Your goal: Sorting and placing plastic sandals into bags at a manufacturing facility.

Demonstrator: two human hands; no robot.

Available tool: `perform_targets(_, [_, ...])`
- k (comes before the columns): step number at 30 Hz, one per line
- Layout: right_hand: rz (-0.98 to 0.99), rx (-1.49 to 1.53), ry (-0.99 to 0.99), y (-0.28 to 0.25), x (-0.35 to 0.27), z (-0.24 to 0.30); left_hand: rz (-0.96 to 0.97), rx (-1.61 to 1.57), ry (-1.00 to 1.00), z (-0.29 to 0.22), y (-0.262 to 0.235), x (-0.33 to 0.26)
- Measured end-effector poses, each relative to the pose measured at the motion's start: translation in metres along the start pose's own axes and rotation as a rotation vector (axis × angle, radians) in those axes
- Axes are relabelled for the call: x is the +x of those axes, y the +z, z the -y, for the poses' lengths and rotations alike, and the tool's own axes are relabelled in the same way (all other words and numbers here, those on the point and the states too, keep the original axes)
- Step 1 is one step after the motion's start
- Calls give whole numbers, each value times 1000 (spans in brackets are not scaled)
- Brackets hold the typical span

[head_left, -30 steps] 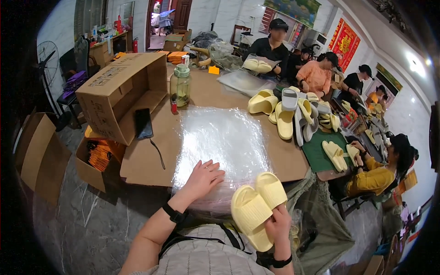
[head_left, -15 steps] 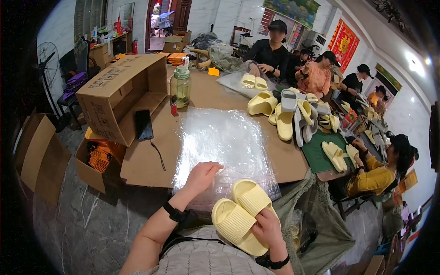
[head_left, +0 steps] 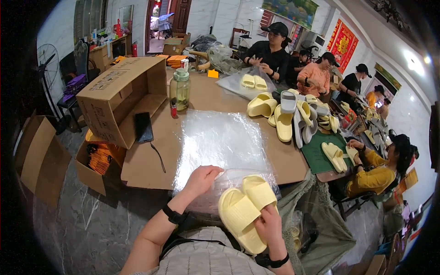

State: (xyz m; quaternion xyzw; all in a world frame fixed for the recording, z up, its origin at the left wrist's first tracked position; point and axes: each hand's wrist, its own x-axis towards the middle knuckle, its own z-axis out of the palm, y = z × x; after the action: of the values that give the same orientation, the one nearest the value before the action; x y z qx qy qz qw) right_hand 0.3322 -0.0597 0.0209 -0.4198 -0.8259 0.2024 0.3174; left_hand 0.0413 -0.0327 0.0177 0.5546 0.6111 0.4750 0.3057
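Note:
A pair of pale yellow slippers (head_left: 237, 211), ribbed across the straps, is in my right hand (head_left: 269, 227). The thumb and fingers close on the inner sides of the pair, with the toes pointing up and away from me. A stack of clear plastic bags (head_left: 220, 137) lies flat on the table in front of me. At its near edge my left hand (head_left: 201, 180) pinches the rim of the top bag, which lifts slightly at the fingertips. The slipper toes overlap the near right part of the stack.
Left of the bags are a phone (head_left: 143, 127), a green bottle (head_left: 180, 89) and an open cardboard box (head_left: 123, 98). More yellow and grey slippers (head_left: 284, 123) are piled at the right. Co-workers sit along the far and right sides, one handling slippers on a green mat (head_left: 321, 151).
My right hand has brought the slippers slightly up and to the right, nearer the bag edge. My left hand stays almost still. The co-worker across the table has raised both hands from the bagged slippers.

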Motion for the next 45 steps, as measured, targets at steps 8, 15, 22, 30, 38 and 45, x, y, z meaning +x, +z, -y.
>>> perform_targets(8, [-69,-81,31,4,5,-16,168,326,262,4,-6,-7])
perform_targets(15, [-66,-113,24,3,2,-15,269,393,288,5,-4,-12])
perform_targets(22, [-4,-22,88,-22,-4,-11,176,92,153,-12,-7,-5])
perform_targets(30, [70,179,-74,-42,0,6,113,-42,87,-6,-3,-3])
perform_targets(38, [-7,-85,-82,-18,39,2,134,145,326,-15,-8,-9])
perform_targets(45, [63,-122,-134,0,41,17,88,450,573,-23,0,-16])
